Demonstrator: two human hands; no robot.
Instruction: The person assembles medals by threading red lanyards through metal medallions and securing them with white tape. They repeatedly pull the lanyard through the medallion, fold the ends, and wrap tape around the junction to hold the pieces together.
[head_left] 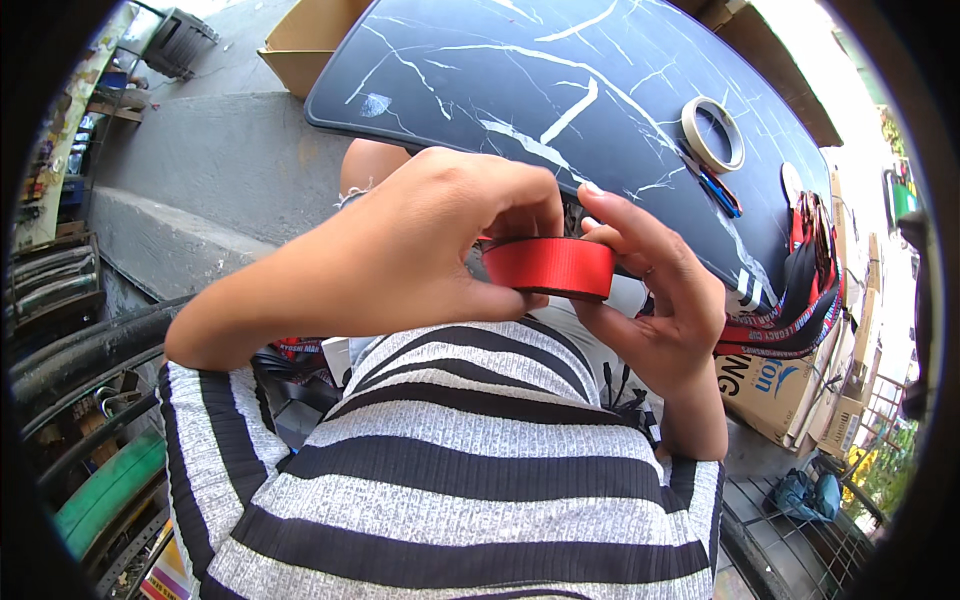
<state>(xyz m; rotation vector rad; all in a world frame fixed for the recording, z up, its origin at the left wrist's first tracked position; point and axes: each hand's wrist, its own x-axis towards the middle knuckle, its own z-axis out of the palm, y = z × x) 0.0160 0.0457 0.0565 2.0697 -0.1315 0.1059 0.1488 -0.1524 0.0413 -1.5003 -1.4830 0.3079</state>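
A coiled loop of red ribbon point(548, 266) with dark edges is held in front of my body, just off the table's near edge. My left hand point(430, 235) is closed on its left side, thumb below and fingers curled over the top. The thumb and fingers of my right hand point(665, 290) are bent around the right side of the coil. The inside of the coil and some of the fingertips are hidden.
On the dark marbled table point(450, 90) lie a tape roll point(735, 150) and a slim blue-and-orange tool point(722, 194). Medals on black and red ribbons point(815, 270) hang over its right edge. Cardboard boxes point(765, 400) stand at right; metal racks point(60, 340) at left.
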